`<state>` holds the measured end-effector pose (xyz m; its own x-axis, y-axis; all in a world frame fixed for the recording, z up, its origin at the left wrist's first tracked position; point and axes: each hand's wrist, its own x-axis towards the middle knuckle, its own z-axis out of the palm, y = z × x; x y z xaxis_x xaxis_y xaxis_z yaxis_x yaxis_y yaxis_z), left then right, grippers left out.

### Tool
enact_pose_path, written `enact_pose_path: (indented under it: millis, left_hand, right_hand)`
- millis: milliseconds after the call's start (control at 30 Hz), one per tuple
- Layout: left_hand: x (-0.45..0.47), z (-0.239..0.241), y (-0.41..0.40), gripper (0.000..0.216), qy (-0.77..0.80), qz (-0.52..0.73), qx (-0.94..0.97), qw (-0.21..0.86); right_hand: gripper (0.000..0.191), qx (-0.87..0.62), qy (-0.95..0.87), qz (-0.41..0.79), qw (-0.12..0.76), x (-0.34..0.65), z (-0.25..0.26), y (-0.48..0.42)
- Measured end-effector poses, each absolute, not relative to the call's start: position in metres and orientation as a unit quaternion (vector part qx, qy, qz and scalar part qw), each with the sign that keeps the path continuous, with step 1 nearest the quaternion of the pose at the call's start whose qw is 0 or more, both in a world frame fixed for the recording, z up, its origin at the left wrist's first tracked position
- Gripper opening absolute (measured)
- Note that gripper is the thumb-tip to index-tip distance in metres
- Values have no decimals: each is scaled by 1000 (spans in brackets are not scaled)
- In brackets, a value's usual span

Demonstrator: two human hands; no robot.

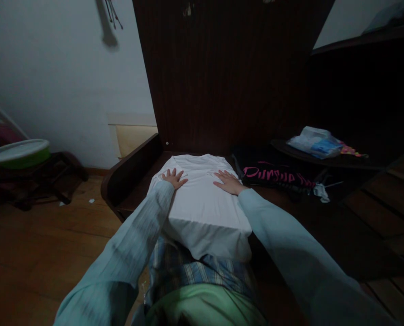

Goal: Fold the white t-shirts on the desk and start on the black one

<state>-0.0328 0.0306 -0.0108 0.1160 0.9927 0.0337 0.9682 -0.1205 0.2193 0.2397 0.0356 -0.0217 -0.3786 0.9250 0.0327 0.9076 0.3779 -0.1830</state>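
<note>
Dark wooden panel [229,72]: it is rising at twelve o'clock behind everything and filling the top middle of the view.
Wooden floor [35,244]: it is stretching away at eight o'clock, and it is looking bare and brown in the dim light.
Low wooden platform [130,167]: it is running from the panel toward the person, with its curved rim showing at ten o'clock.
White garment [202,213]: it is lying flat and folded on the platform, dead centre, with its near edge hanging just over the front.
Plaid cloth [188,267]: it is peeking out at six o'clock, directly under the white garment's near edge.
Black garment [273,174]: it is lying at three o'clock just beside the white one, and its pink lettering is facing up.
Green basin [18,156]: it is sitting on a dark stool at nine o'clock, well apart, with a pale lid on top.
Plastic bag [315,141]: it is resting at two o'clock on a dark ledge beyond the black garment.
Left hand [174,178]: it is pressing palm down on the white garment's far left part, fingers spread wide, gripping nothing.
Right hand [228,181]: it is lying flat on the far right part, fingers extended and slightly fanned, gripping nothing.
</note>
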Motion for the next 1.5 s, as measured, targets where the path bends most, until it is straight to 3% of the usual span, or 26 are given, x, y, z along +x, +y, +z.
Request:
enact_pose_path:
  millis: [333, 500, 667, 967, 1100, 1233, 1500]
  left_hand:
    - [-42, -19, 32, 55, 646, 107, 755, 44]
    - [-44, -18, 32, 43, 630, 161, 760, 21]
    - [-67, -5, 16, 37, 623, 275, 732, 22]
    - [-144, -9, -91, 34, 749, 223, 624, 6]
    - [-148, -13, -100, 41, 737, 210, 640, 54]
    - [-144, -13, -93, 43, 686, 222, 674, 161]
    - [-144, -15, -101, 52, 665, 362, 596, 268]
  right_hand:
    - [55, -536, -836, 46, 110, 240, -29, 38]
    - [43, -497, -834, 28, 239, 241, -23, 27]
    - [29, -502, -781, 105, 357, 269, -10, -9]
    - [29, -618, -729, 201, 216, 309, -6, -104]
    - [20, -608, -721, 225, 246, 299, -6, -104]
    - [24, -586, -671, 338, 303, 302, -7, -98]
    - [31, -578, -501, 495, 412, 308, -15, -107]
